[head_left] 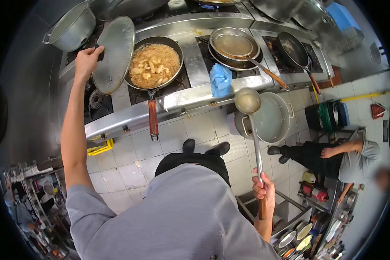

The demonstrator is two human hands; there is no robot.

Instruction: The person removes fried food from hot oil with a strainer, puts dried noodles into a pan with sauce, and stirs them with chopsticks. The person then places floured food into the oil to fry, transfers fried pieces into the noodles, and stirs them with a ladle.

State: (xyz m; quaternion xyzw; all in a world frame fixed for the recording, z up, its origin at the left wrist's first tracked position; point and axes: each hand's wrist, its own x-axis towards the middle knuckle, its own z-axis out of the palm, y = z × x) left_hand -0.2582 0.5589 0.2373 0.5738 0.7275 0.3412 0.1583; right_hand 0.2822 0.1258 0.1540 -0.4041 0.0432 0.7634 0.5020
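My left hand (pixel 87 63) is closed on the knob of a large round pan lid (pixel 115 56), which is held tilted up at the left edge of a frying pan (pixel 181 58). In that pan lie thin brown noodles (pixel 155 51) topped with pale cooked pieces (pixel 151 69); its wooden handle (pixel 153 119) points toward me. My right hand (pixel 263 188) grips the long handle of a ladle (pixel 248 102). Cloudy liquid shows in the ladle's bowl, which is over the left rim of a big pot (pixel 286 102) of pale liquid.
A strainer (pixel 234 43) rests over a pan on the middle burner, with a blue cloth (pixel 221 80) at the stove's front edge. Another dark pan (pixel 292 47) sits to the right. A metal pot (pixel 73 26) stands back left. Another person (pixel 359 160) is at the right, near shelves.
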